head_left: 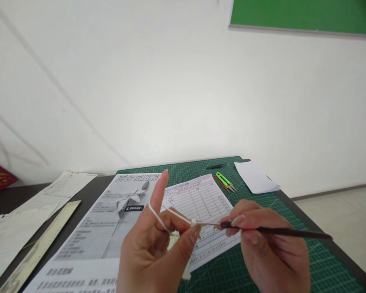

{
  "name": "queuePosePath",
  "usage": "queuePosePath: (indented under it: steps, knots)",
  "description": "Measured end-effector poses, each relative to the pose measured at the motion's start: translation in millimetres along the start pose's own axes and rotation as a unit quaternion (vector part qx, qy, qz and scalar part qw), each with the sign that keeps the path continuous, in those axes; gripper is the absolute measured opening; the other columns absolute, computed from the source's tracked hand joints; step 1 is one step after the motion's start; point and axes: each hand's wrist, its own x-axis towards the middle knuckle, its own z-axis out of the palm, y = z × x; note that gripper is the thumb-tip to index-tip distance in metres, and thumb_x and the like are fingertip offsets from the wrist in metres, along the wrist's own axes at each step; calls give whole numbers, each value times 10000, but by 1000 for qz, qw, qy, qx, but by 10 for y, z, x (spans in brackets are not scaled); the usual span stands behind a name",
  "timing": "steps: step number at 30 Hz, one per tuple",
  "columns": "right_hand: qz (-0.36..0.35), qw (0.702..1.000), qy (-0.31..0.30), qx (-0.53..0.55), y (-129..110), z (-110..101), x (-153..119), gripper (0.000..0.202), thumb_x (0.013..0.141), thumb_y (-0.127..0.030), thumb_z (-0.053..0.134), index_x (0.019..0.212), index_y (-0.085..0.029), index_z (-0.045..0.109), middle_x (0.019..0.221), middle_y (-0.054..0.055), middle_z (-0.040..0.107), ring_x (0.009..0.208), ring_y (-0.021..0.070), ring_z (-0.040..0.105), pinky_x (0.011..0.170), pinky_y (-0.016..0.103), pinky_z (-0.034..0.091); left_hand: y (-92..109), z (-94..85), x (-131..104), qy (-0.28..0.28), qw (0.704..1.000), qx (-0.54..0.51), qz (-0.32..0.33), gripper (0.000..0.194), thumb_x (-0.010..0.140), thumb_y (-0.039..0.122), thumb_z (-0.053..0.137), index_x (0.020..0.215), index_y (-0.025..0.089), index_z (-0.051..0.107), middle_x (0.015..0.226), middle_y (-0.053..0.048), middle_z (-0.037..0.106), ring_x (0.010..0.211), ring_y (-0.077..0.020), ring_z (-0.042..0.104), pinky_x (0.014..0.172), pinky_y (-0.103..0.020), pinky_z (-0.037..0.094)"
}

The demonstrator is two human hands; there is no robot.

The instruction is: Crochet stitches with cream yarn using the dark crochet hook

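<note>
My left hand (158, 240) pinches a small piece of white crochet work (193, 223) between thumb and finger, its index finger raised with white yarn (157, 217) looped round it. Some of the white work hangs below, partly hidden by the thumb. My right hand (270, 240) holds a crochet hook (293, 232) by its dark handle, pointing left. The hook's thin metal shaft meets the white stitches at my left fingertips; its tip is too small to make out.
A green cutting mat (329, 260) bears a printed flower sheet (94, 228), a printed table sheet (201, 195), green thread snips (224, 181), black tweezers (217, 166) and white paper (256, 177). Left are a ruler (42, 248) and handwritten sheets (57, 193). A white wall (171, 81) stands behind.
</note>
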Motion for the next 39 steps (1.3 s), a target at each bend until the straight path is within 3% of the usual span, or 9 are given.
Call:
queuePosePath:
  steps: [13,24,29,34,36,39]
  knots:
    - [63,996,5,69,-7,-32,33,117,901,-214,565,918,-216,681,728,10,616,695,145,562,612,282,479,77,-85,50,-84,991,-21,-100,793,597,112,805,1274,429,540,563,56,577,514,-109,562,514,-195,416]
    - [95,991,-4,95,-50,-104,62,83,876,-227,610,868,-204,689,749,2,633,724,140,600,644,272,490,125,-136,142,-161,968,-54,-183,801,575,48,794,1275,361,564,509,48,606,483,-107,555,523,-203,410]
    - [205,958,42,194,-9,-46,111,89,834,-233,660,776,-173,692,625,-14,646,568,89,612,563,195,530,89,-151,150,-154,975,-18,-157,748,566,96,819,1230,367,606,531,56,595,505,-97,542,525,-192,409]
    - [374,870,75,313,69,35,127,101,823,-228,666,750,-158,678,555,-2,689,428,73,613,452,171,562,-7,-100,118,-95,995,10,-36,661,594,146,819,1196,353,639,542,55,597,560,-110,558,582,-212,446]
    - [393,856,82,326,76,47,120,74,806,-222,687,769,-158,684,572,12,714,440,80,643,456,159,565,-36,-67,98,-80,997,1,-14,628,604,151,813,1178,351,653,565,51,613,581,-117,576,592,-217,453]
    - [383,862,101,318,64,58,110,60,765,-207,729,783,-160,696,586,29,737,454,87,668,470,144,563,-62,-29,81,-71,997,-12,-8,589,603,142,814,1127,373,678,583,57,624,576,-109,579,581,-210,452]
